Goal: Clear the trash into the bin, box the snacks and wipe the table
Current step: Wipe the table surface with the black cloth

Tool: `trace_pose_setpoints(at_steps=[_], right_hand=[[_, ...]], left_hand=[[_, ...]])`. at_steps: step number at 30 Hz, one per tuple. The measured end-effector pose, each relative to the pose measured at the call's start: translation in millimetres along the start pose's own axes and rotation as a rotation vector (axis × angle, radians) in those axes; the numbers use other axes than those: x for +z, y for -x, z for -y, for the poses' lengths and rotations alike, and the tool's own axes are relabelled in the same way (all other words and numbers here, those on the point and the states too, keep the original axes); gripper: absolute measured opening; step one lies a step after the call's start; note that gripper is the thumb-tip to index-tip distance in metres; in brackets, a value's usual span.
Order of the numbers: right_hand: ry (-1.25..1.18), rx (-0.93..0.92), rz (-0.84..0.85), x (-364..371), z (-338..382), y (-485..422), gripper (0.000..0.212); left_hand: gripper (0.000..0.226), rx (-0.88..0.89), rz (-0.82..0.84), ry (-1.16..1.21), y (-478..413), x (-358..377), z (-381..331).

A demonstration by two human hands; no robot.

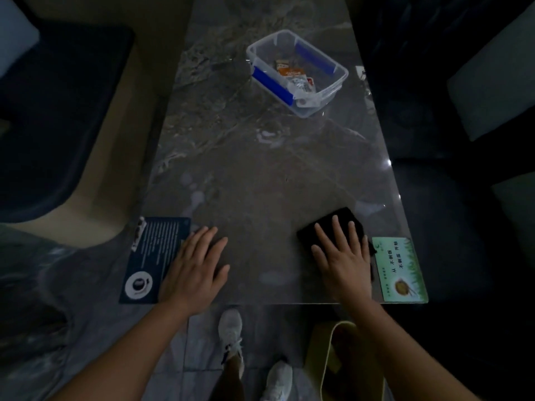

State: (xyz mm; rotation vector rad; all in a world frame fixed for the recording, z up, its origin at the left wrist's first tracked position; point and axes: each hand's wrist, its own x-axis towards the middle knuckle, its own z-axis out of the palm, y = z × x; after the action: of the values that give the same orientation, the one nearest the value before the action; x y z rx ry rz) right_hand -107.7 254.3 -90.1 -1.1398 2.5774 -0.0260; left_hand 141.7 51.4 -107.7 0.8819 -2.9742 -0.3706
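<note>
I am standing at the near end of a long, glossy table (260,175) of dark veined stone, and I am pressing my right hand (343,261) flat, fingers spread, on a black, soft-looking cloth (344,219) lying near the right edge; the hand is covering most of the cloth, so its full shape is hidden. My left hand (194,267) is resting flat and open on the bare stone, well apart from the right, holding nothing, its heel overlapping one dark blue printed card (157,256) at the near left corner. One green-and-white card (401,270) with a bowl picture is lying at the near right corner, just beside the cloth. Far up the table one clear plastic box (335,82), rectangular with rounded corners and two blue clip handles, is holding the snacks (292,78): a few crinkly packets, orange and silvery, too blurred to count. Below the near edge a yellow-green rimmed bin (327,369) is partly cut off by my right forearm, beside my two pale shoes (231,328).
</note>
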Motion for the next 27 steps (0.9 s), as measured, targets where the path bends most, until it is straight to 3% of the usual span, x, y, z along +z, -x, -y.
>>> trace_pose_setpoints(at_steps=[4,7,9,13,15,17,20,22,25,27], right_hand=[[0.009,-0.222,-0.031,33,51,59,0.055],[0.091,-0.364,-0.011,29,47,43,0.054],[0.107,-0.308,-0.055,15,28,7,0.055],[0.022,0.001,-0.019,0,21,-21,0.059],[0.036,-0.046,-0.052,17,56,6,0.059],[0.052,-0.226,-0.064,33,82,37,0.056],[0.092,-0.366,-0.069,24,69,17,0.056],[0.123,-0.28,-0.109,10,54,-28,0.06],[0.017,0.011,-0.065,3,77,-68,0.06],[0.028,-0.064,-0.138,16,113,-46,0.061]], left_hand=[[0.055,-0.005,-0.036,0.003,1,2,0],[0.056,-0.003,-0.025,0.002,2,4,0],[0.057,-0.006,-0.022,-0.001,1,6,2],[0.058,-0.011,-0.018,-0.017,2,7,2],[0.058,-0.005,-0.018,-0.024,1,5,2],[0.057,0.002,-0.022,-0.021,1,3,2],[0.056,0.008,-0.042,0.001,2,4,2],[0.055,0.009,-0.072,0.002,2,6,3],[0.052,0.002,-0.097,0.023,4,10,4],[0.044,-0.001,-0.13,0.074,5,7,6]])
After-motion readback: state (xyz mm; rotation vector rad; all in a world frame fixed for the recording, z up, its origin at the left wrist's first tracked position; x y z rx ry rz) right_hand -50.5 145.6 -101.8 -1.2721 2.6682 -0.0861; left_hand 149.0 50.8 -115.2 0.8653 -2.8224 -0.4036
